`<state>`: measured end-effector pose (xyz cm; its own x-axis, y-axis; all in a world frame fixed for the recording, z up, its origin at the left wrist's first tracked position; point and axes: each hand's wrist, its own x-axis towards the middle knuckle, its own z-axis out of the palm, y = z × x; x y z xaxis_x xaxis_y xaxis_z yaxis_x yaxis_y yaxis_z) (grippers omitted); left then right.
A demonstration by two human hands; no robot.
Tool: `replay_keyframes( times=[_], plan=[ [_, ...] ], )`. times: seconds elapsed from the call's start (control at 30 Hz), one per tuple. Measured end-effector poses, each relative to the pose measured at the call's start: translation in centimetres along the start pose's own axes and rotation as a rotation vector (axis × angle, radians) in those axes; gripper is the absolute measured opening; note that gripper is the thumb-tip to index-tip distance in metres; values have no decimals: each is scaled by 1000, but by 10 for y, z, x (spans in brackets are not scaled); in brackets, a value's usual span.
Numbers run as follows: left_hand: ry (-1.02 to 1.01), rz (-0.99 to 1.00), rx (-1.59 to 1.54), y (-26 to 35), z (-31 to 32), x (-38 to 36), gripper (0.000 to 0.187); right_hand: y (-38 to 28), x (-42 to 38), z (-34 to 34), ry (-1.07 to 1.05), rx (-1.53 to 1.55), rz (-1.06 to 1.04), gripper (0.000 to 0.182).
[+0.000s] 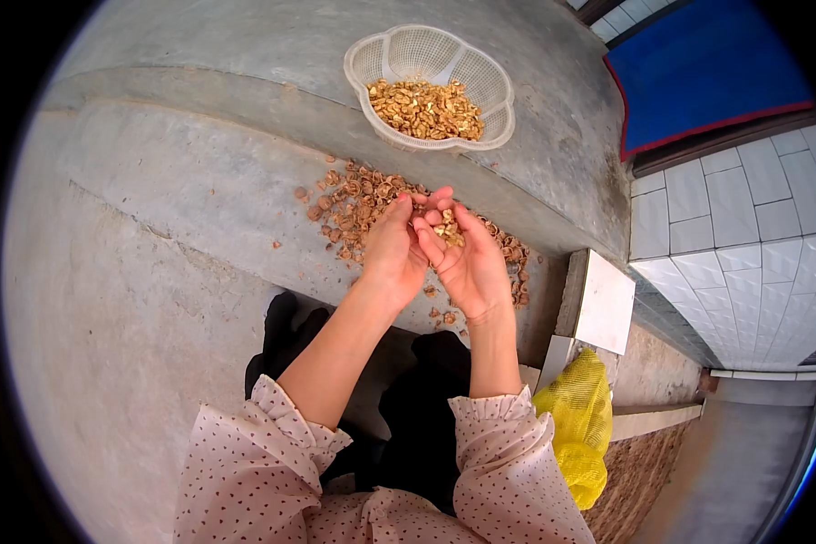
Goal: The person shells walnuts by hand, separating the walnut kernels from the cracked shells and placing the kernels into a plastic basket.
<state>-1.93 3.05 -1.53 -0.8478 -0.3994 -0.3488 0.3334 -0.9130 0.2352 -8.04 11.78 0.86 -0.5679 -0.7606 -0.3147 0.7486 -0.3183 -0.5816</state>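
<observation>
Concrete step (245, 45) carries a plastic basket (491, 91) near its edge. The right hand (477, 272), cupped presumably against spillage, retains walnut kernels (448, 231) above cracked shells (354, 210); the left hand (392, 249) adjoins it, contents indeterminable.

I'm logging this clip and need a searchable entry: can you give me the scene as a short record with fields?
left hand: cupped, close against the right; contents hidden
right hand: cupped, with walnut kernels at its fingers
basket: pale, perforated, scalloped rim, on the raised concrete ledge
basket contents: shelled walnut pieces
shells: brown, broken, scattered below the ledge, partly behind the hands
right side of view: yellow mesh bag, blue cloth with red edging, white wall tiles
</observation>
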Motion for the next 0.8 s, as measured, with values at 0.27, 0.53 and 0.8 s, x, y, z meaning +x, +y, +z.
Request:
replay_keyframes(
  times=[0.27,0.53,0.8],
  plan=[
    [77,-6,15,-2,-1,-2,23,-3,-5,13,-103,244,33,34],
    [69,-52,-117,1,5,-2,25,-16,-2,-17,-226,445,-58,35],
    [103,-43,-85,0,1,1,22,-13,-6,4,-107,403,-79,40]
  ],
)
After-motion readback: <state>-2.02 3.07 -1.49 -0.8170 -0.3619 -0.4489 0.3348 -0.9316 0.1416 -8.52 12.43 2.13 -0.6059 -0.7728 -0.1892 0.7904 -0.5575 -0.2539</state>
